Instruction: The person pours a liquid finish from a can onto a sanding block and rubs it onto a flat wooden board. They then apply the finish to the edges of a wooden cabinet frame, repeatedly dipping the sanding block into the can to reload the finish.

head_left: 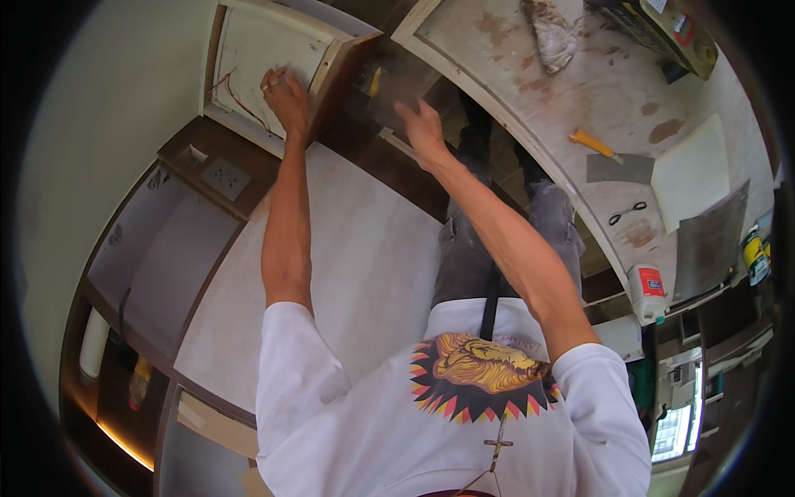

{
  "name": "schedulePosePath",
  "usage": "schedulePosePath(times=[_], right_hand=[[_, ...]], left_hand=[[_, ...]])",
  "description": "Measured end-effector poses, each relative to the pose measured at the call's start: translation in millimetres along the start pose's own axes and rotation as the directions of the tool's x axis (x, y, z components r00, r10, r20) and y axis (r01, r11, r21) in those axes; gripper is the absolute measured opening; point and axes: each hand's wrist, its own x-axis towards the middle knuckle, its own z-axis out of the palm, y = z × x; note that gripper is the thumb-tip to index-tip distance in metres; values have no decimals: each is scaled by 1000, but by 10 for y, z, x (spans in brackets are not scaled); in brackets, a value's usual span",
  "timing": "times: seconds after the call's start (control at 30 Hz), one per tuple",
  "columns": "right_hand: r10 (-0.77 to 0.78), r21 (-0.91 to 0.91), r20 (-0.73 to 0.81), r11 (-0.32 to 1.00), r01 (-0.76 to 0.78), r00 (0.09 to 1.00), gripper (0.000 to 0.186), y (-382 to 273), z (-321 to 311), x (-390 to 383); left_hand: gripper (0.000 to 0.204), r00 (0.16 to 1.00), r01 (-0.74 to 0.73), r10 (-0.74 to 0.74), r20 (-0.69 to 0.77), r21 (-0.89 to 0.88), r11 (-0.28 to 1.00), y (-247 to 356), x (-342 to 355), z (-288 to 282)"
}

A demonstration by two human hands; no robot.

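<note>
My left hand (286, 99) is over a pale panel (263, 45) in a wood-framed box. Its fingers are bent and a little apart, near thin reddish wires (238, 101) on the panel, and I see nothing held in it. To the right of the box's brown side (338, 79), my right hand (424, 135) reaches out with its fingers stretched. Those fingertips are smeared by motion, and no held thing shows. Just beyond them lies a small yellow thing (376, 81), too blurred to name.
A pale board (348, 215) spans below my left arm. On the right, a stained worktop (530, 91) carries a yellow-handled scraper (598, 146), scissors (627, 213), sheets and a metal can (662, 33). A white bottle (647, 290) stands at its edge. Open shelving (153, 240) is left.
</note>
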Motion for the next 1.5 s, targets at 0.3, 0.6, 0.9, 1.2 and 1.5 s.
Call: schedulePosePath(times=[0.3,0.6,0.9,1.2,1.5], right_hand=[[1,110,-142,994,15,990,45,148,817,436],[35,41,-179,999,-28,983,49,72,1307,129],[14,77,-247,997,6,969,45,207,1207,618],[-30,-21,-174,999,27,984,44,50,1210,251],[40,150,-288,989,4,957,43,124,1087,592]], left_hand=[[32,998,3,-4,60,15,1000,-71,-14,39],[32,997,73,-74,-3,-83,994,14,-49,129],[30,997,12,-20,-71,-113,993,-28,-23,158],[30,996,39,-47,-76,-108,993,-70,-19,182],[28,994,65,-72,-78,-89,994,-39,-32,170]])
